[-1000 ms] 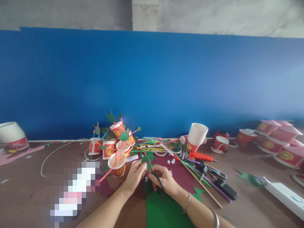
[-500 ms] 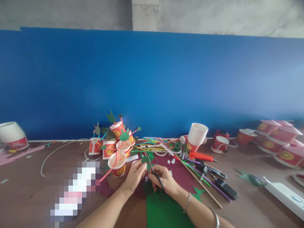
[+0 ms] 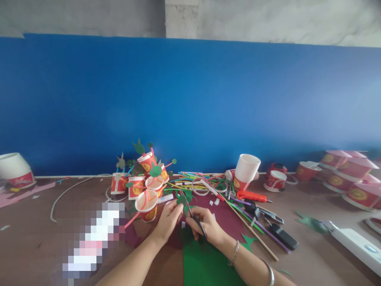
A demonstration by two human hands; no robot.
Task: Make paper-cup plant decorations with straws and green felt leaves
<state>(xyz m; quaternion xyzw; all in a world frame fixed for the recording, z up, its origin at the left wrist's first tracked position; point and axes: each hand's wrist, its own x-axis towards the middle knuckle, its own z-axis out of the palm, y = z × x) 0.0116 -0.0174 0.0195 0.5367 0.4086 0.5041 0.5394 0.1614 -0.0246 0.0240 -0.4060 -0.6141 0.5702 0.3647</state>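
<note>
My left hand pinches a small green paper cutout between thumb and fingers. Closed around the dark handles of a pair of scissors is my right hand. The metal blades point up and away, lying against the green cutout. Under my hands are a large green sheet and a dark maroon sheet. Left of my left hand stands a red-and-white paper cup with a pink straw, in front of several similar cups carrying green paper pieces.
Coloured straws lie along the back. To the right are a stack of white cups, an orange cutter, a wooden stick and a black key fob. Pink-topped cups stand far right; a blue partition rises behind.
Almost nothing differs. Both hands stay in place, with the scissors and the green cutout shifted only very slightly.
</note>
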